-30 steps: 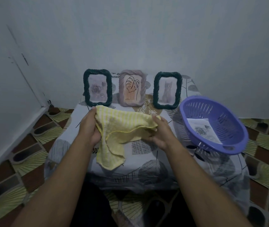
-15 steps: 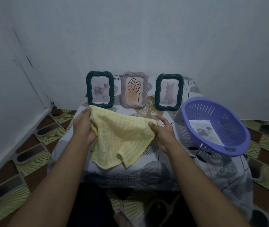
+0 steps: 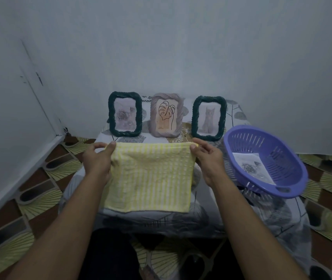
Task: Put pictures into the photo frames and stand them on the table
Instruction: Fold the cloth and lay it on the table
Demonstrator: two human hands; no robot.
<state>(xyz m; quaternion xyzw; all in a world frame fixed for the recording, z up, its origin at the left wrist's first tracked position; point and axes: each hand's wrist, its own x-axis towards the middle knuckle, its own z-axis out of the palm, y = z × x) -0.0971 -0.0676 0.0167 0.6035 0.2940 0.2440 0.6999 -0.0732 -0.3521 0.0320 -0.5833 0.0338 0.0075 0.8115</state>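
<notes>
left hand (image 3: 98, 161) pinches cloth (image 3: 151, 176) at top left corner, right hand (image 3: 208, 160) at top right | cloth stretched flat between them over desk (image 3: 161, 219) | left frame (image 3: 125, 98), middle frame (image 3: 166, 98), right frame (image 3: 209, 100) upright in a row at desk back, each filled | basket (image 3: 282, 158) at desk right, holds a loose picture (image 3: 250, 168)

Purple slotted basket (image 3: 282, 162): tilted, sits on a leaf-print tablecloth (image 3: 272, 215). Left of the basket, a yellow striped cloth (image 3: 151, 178), spread full width, stripes vertical. Below and right of the basket, patterned brown-and-green floor tiles (image 3: 330, 201). Behind the basket, a plain pale wall (image 3: 181, 47).
</notes>
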